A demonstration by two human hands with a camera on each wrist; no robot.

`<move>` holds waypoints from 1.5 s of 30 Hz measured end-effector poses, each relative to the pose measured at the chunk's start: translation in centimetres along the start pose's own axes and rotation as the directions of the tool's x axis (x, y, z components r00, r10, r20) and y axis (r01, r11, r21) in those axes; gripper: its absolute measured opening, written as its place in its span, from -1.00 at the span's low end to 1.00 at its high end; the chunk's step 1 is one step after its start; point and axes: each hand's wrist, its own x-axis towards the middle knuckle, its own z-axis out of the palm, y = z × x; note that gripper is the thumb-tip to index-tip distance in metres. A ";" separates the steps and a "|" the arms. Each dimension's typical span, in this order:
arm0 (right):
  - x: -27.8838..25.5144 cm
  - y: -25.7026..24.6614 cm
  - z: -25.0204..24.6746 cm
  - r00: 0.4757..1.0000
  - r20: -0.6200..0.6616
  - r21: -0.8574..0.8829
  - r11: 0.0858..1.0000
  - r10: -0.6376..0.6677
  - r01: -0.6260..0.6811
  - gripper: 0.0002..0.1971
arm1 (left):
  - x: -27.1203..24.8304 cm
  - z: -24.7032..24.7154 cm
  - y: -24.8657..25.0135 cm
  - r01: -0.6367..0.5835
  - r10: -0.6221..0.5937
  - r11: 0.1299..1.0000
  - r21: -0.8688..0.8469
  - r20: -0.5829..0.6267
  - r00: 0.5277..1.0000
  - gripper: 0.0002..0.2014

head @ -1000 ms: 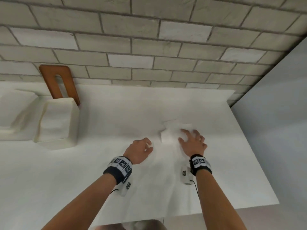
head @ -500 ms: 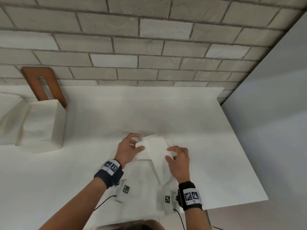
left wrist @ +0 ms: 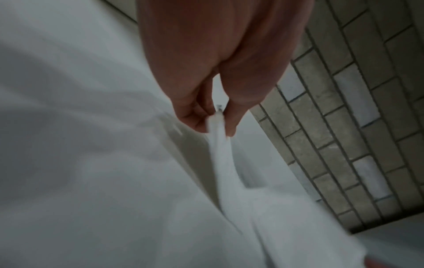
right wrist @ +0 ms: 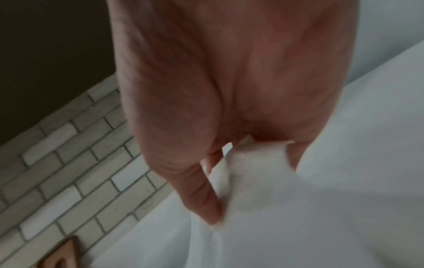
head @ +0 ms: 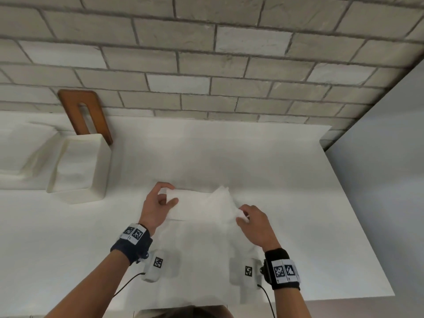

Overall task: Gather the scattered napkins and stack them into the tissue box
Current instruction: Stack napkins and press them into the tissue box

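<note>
Spanning the gap between both hands: a white napkin [head: 202, 206], lifted just above the table [head: 275, 168], at the middle of its near half. Crumpled and peaked toward the right end, flatter at the left. Pinched at the left edge by the left hand [head: 158, 207], thumb on top and fingers curled behind; in the left wrist view, cloth seen squeezed between thumb and fingers [left wrist: 197, 117] and trailing away down the frame [left wrist: 227, 163]. Gripped at the right end by the right hand [head: 255, 226], fingers curled over a bunched corner; in the right wrist view, a wad of napkin [right wrist: 252, 174] tucked under the palm beside one extended finger [right wrist: 201, 195]. More white cloth or paper lying flat under and in front of the hands, edges hard to make out against the white top. Off to the left, well apart from the napkin: the white box [head: 80, 168], open-topped, with white material inside. Behind the box, leaning on the brick wall [head: 229, 65]: a brown wooden board [head: 86, 115] with a long slot. Left of the box: another white container [head: 20, 154], partly cut off by the frame.
</note>
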 end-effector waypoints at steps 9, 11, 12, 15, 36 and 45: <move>0.0 -12.4 -2.6 0.829 0.392 0.288 0.909 -0.400 0.302 -0.44 | -2.0 -1.2 1.2 0.160 -0.136 0.982 -0.103 0.205 0.969 -0.67; 0.9 -12.8 -2.0 0.821 0.403 0.300 0.906 -0.404 0.299 -0.46 | -1.9 -1.8 1.6 0.258 -0.201 0.946 -0.196 0.272 0.941 -0.63; 1.5 -12.6 -1.4 0.827 0.405 0.295 0.912 -0.390 0.285 -0.50 | -1.7 -2.2 1.6 0.391 -0.289 0.870 -0.300 0.333 0.898 -0.44; 3.5 -11.1 1.1 0.855 0.411 0.218 0.945 -0.316 0.244 -0.63 | -1.0 -3.2 0.8 0.518 -0.351 0.788 -0.331 0.450 0.821 0.18; 3.5 -6.0 3.5 0.999 0.048 -0.103 0.994 -0.015 0.020 -0.67 | -4.2 -3.0 -3.1 0.161 -0.144 0.983 0.092 -0.169 0.975 -0.66; -0.6 -12.7 -0.6 0.909 0.192 0.236 0.916 -0.370 0.324 -0.73 | -3.7 -3.9 -4.1 0.055 -0.049 0.990 0.130 -0.050 0.998 -0.68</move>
